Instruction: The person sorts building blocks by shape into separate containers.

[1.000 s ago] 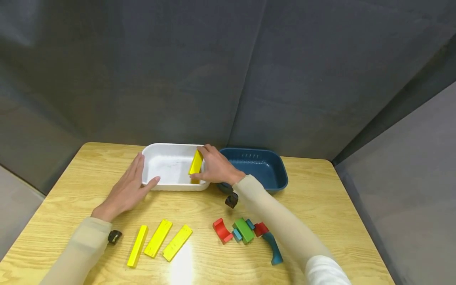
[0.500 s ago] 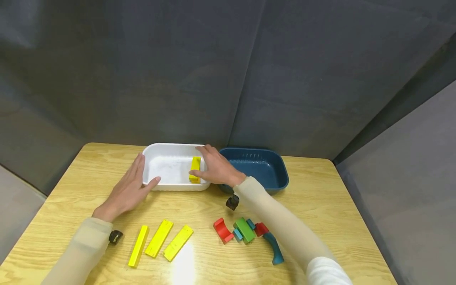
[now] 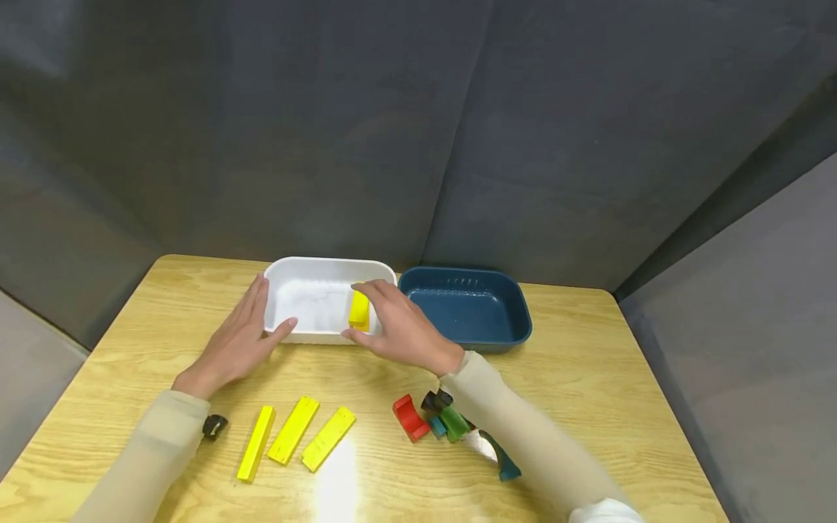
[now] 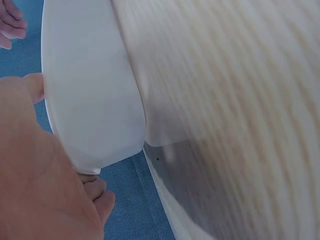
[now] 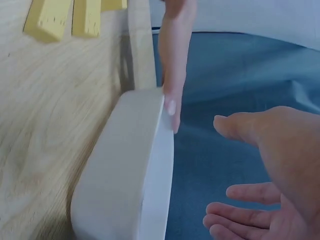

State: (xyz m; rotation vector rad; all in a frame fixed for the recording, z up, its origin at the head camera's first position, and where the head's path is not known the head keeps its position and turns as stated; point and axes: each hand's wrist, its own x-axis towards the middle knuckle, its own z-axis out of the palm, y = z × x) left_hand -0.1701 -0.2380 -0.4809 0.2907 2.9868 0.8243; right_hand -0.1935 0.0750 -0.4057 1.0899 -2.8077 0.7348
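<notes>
My left hand [image 3: 238,338] rests against the left end of the white tray [image 3: 304,299], its fingers straight along the outside and the thumb at the near rim. In the left wrist view that hand [image 4: 40,175] touches the tray's rim. Inside the tray, near its right end, lies a yellow block [image 3: 359,306]; a yellow edge shows below it, perhaps a second block underneath. My right hand [image 3: 405,327] hovers over that end, thumb and fingers spread around the block. The right wrist view shows this hand [image 5: 280,165] with a gap between thumb and fingers, holding nothing.
A dark blue tray [image 3: 464,312] stands right of the white one. Three yellow blocks [image 3: 293,430] lie at the front left of the table. Front right are a red arch [image 3: 410,418], a green block [image 3: 454,423] and a blue arch [image 3: 505,465], partly behind my right forearm.
The tilted yellow block has gone down into the white tray and my right hand has let it go. That hand has since drawn back a little towards me; the left has stayed at the tray.
</notes>
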